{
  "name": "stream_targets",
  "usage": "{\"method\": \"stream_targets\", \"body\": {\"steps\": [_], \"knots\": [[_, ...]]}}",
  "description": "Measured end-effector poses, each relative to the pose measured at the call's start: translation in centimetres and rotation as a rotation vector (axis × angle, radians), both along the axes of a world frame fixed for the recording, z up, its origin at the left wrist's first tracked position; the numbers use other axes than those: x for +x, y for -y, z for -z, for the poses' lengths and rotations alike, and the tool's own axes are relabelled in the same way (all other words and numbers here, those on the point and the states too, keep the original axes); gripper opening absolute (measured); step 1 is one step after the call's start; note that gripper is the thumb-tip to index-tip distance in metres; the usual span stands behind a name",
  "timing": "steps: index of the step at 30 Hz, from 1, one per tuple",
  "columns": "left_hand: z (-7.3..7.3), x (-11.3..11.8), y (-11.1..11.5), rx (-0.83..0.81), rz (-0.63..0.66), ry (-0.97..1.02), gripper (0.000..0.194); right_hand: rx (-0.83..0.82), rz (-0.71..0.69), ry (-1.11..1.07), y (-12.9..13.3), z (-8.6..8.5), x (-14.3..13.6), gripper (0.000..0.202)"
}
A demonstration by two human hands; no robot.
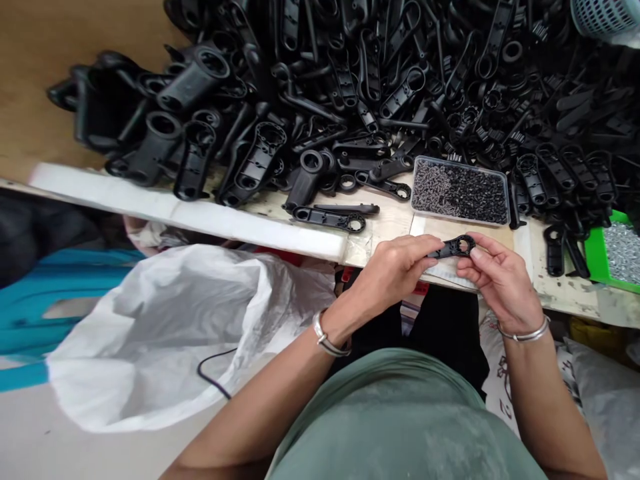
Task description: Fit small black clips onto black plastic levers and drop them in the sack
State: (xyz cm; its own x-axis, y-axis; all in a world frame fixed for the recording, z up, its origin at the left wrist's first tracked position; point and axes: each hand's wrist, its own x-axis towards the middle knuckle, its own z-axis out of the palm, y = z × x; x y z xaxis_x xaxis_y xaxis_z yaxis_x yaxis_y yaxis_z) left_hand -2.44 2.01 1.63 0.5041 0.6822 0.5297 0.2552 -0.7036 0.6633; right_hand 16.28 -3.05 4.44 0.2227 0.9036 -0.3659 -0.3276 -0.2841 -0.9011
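while both hands meet above the near edge of the bench (pixel 385 230), the head view shows 1 slim black plastic part (pixel 453 247) held level between them, in front of the clear tray (pixel 463 218). the left hand (pixel 395 267) has its fingers and thumb closed in a pinch on the narrow end. the right hand (pixel 505 280) has its thumb and forefinger closed at the ring end, its other fingers loosely curled.

as for how far along this piece is, its hollow, ribbed side faces up and looks uncovered, so i judge it unfinished; whether anything is seated in it is too small to tell. what is left is also hard to count: a big heap of black parts (pixel 350 73) spreads across the bench, and i can't tell which of them, if any, are complete. small grey and black pieces cover much of the clear tray, and the green tray (pixel 597 253) at the right holds shiny little metal pieces (pixel 625 250). to the left, below the bench, a white sack (pixel 150 320) gapes open beside a white strip (pixel 200 223) along the edge.
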Motion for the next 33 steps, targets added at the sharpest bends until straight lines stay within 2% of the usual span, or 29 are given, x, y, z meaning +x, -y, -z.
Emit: {"method": "stream_targets", "body": {"steps": [16,20,23,26,29,31,33], "knots": [[-0.4,0.3,0.5,-0.001,-0.007,-0.025,0.019,-0.047,-0.027,0.088,-0.2,-0.4,0.3,0.044],[-0.5,-0.1,-0.3,-0.039,0.022,-0.05,0.023,-0.052,-0.031,0.221,0.0,-0.5,0.9,0.056],[-0.6,-0.2,-1.2,-0.024,0.072,-0.112,0.024,-0.007,-0.048,0.34,0.1,-0.5,2.0,0.051],[-0.8,-0.2,-1.9,0.033,0.103,-0.21,0.024,0.088,-0.058,0.554,-0.6,-0.7,3.6,0.035],[-1.5,-0.2,-2.5,0.07,0.101,-0.271,0.019,0.157,-0.093,0.985,-2.5,-1.4,5.0,0.024],[-2.2,-0.1,-2.9,0.075,0.047,-0.3,0.015,0.218,-0.188,1.292,-4.2,-1.8,5.3,0.019],[-3.0,0.2,-3.5,0.08,-0.045,-0.346,0.015,0.278,-0.309,1.502,-6.1,-2.1,5.0,0.018]]}}
